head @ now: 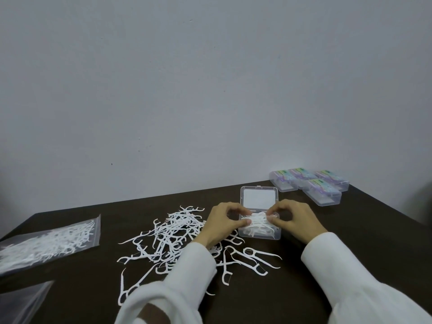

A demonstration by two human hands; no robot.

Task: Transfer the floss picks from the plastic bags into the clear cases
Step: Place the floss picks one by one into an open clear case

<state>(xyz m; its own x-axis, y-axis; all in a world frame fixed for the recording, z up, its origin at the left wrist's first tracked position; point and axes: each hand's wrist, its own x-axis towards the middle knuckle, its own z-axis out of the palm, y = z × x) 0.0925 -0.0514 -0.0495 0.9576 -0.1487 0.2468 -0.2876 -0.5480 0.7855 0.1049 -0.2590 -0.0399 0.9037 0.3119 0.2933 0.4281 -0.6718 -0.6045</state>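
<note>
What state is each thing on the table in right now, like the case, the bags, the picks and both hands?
Open case: lid up, partly filled.
Bundle of picks: held over the case.
Left hand: pinching the bundle.
Right hand: pinching the bundle.
Loose picks: scattered on the table.
Bag: lying flat, holding picks.
Second bag: mostly cut off, contents unclear.
Four cases: closed, at the back right.

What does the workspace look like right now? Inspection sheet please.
Surface: dark brown table.
Job's things: open clear plastic case holding a bundle of white floss picks; loose white floss picks heaped to its left; clear zip bag of picks far left.
Clutter: four closed clear cases far right; another clear bag at the lower left.
Hands: left hand and right hand pinch the bundle.
Cables: nothing seen.
Surroundings: plain pale wall.
</note>
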